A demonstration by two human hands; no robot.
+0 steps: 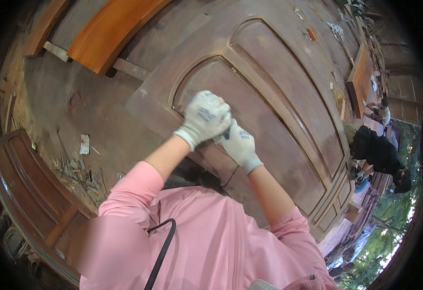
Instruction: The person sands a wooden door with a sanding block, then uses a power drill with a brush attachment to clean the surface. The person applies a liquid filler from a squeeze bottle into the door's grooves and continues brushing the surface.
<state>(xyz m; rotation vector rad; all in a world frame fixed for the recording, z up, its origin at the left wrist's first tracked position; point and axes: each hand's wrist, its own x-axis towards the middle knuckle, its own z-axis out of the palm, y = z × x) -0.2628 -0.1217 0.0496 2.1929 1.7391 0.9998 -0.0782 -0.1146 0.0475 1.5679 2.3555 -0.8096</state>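
A large brown panelled wooden door [276, 123] lies flat in front of me, with raised mouldings and an arched top on its panels. My left hand [205, 117], in a white work glove, is closed over the panel's near edge. My right hand [240, 145], gloved the same way, is closed just beside it, touching or nearly touching the left. A small dark part shows between the two hands; the rest of what they grip is hidden under the gloves.
Orange-brown varnished boards [110, 36] rest on wooden battens at upper left. Another panelled door [33, 186] lies at left, near wood scraps [81, 174] on the floor. At right, a person in black [378, 152] bends over; a farther person [383, 112] is by a leaning board [359, 79].
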